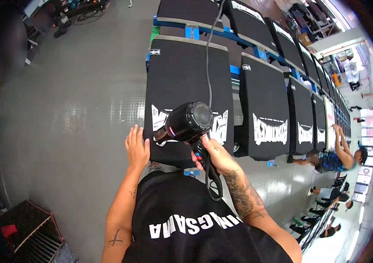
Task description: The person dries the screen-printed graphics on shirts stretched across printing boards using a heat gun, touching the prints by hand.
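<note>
A black hair dryer [188, 120] is in my right hand [215, 155], whose fingers wrap round its handle. The dryer's nozzle points left, over the white print near the close end of a black shirt [188, 79] laid flat on a board. Its grey cord [209, 65] runs up across the fabric, and a dark loop of cord hangs below the handle. At the shirt's left edge is my left hand [137, 147], fingers stretched out and holding nothing. Whether it touches the cloth I cannot tell. The dryer hides the middle of the print.
More boards with printed black shirts, such as this one [264, 105], run off to the right on a blue frame [234, 70]. A co-worker [339, 158] reaches over a board farther along. Other people sit at lower right. A wire rack [37, 234] stands at lower left.
</note>
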{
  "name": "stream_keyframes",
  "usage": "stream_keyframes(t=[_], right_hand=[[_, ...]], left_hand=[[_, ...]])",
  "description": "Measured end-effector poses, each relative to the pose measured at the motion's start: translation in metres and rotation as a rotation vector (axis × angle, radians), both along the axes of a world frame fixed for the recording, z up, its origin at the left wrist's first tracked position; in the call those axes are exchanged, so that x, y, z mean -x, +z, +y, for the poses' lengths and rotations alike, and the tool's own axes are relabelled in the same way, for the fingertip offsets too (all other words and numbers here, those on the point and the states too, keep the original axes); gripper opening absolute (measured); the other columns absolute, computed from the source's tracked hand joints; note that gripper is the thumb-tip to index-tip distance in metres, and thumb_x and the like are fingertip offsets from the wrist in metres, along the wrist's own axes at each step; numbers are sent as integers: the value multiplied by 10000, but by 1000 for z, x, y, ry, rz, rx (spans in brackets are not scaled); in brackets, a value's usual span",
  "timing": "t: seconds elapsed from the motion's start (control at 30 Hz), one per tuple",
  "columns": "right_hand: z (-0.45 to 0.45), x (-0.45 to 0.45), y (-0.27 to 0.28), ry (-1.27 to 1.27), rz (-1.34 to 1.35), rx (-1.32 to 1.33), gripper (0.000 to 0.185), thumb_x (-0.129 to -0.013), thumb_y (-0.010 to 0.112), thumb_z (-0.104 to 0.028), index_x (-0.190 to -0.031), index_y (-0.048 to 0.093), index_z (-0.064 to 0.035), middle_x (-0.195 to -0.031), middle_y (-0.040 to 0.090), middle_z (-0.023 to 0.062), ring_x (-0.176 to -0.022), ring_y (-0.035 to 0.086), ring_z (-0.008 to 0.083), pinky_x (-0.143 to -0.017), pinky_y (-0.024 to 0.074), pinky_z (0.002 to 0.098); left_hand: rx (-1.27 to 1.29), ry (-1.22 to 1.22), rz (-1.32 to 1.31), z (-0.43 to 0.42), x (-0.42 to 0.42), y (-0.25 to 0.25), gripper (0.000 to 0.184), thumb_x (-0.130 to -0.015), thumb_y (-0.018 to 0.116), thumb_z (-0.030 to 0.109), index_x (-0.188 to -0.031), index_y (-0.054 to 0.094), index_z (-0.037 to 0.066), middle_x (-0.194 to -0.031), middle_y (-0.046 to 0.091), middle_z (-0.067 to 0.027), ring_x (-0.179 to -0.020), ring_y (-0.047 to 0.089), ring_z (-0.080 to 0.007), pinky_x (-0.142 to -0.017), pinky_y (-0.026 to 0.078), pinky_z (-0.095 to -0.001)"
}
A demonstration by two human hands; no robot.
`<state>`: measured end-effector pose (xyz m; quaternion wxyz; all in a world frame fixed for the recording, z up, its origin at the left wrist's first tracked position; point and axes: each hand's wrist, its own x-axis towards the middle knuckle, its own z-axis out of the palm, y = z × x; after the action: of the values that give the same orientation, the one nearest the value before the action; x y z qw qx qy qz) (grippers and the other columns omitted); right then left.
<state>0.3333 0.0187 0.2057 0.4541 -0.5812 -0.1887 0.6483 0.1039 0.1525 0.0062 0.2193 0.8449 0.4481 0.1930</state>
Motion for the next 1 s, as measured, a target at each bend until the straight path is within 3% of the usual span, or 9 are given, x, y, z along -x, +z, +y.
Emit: stream_keyframes(t=[0.07, 0.13, 0.23, 0.47, 0.5, 0.63, 0.7, 0.73, 1.0], right_hand=[[20, 6, -3, -14, -48, 12, 589, -1023, 402, -571, -982, 566, -7, -731, 601, 66, -555, 576, 121, -534, 480, 258], [39, 6, -9, -29, -90, -13, 689, -1005, 371, -628, -820, 594, -4, -691, 585, 58, -553, 581, 127, -531, 483, 264], [64, 5, -13, -47, -144, -37, 688, -1006, 365, -629, -813, 586, -7, -682, 572, 57, -551, 581, 139, -522, 485, 273], [84, -7, -2, -178, -184, -17, 631, -1020, 361, -602, -908, 570, -17, -720, 598, 60, -561, 580, 133, -518, 495, 274], [79, -13, -1, -210, -184, -6, 628, -1012, 371, -612, -933, 577, -24, -717, 602, 51, -555, 580, 126, -515, 495, 266], [34, -55, 8, -381, -238, 45, 636, -998, 379, -634, -992, 596, -36, -715, 611, 36, -535, 581, 114, -499, 488, 247], [9, -75, 5, -487, -291, 75, 643, -998, 374, -636, -1027, 597, -33, -710, 610, 33, -520, 575, 114, -485, 482, 248], [-5, -87, 1, -521, -309, 98, 706, -986, 366, -660, -1174, 590, -17, -699, 600, 33, -497, 564, 120, -470, 484, 252], [-49, -125, 4, -680, -375, 141, 711, -973, 390, -673, -1201, 574, -26, -695, 574, 18, -506, 553, 101, -472, 480, 239]], left_hand=[[1, 11, 19, 10, -1, -1, 482, -937, 573, 236, -1371, 497, 40, -1516, 400, -151, -1420, 336, -337, -1150, 237, -531], [-8, 31, 20, 19, -5, -2, 497, -932, 589, 263, -1369, 500, 43, -1514, 396, -151, -1423, 326, -341, -1149, 226, -555], [-14, 52, 41, 35, -16, -5, 527, -931, 599, 294, -1382, 490, 44, -1524, 367, -170, -1436, 295, -351, -1150, 206, -575], [34, 56, 72, 63, -50, -3, 649, -929, 603, 400, -1442, 428, 42, -1538, 309, -205, -1453, 237, -385, -1155, 168, -603], [49, 41, 96, 67, -53, -6, 752, -905, 624, 462, -1480, 372, 48, -1548, 279, -218, -1460, 220, -386, -1154, 162, -615], [137, 10, 116, 72, -64, -11, 876, -862, 664, 522, -1505, 306, 47, -1536, 268, -255, -1457, 219, -393, -1149, 160, -628], [164, 5, 94, 72, -65, -9, 877, -856, 675, 513, -1500, 311, 42, -1531, 270, -261, -1452, 226, -396, -1149, 164, -620], [179, 4, 83, 72, -66, -7, 878, -853, 681, 509, -1498, 314, 39, -1528, 271, -264, -1450, 230, -398, -1149, 165, -615], [177, 7, 83, 74, -67, -16, 884, -847, 701, 482, -1500, 304, 39, -1518, 296, -246, -1405, 295, -430, -1146, 224, -559]])
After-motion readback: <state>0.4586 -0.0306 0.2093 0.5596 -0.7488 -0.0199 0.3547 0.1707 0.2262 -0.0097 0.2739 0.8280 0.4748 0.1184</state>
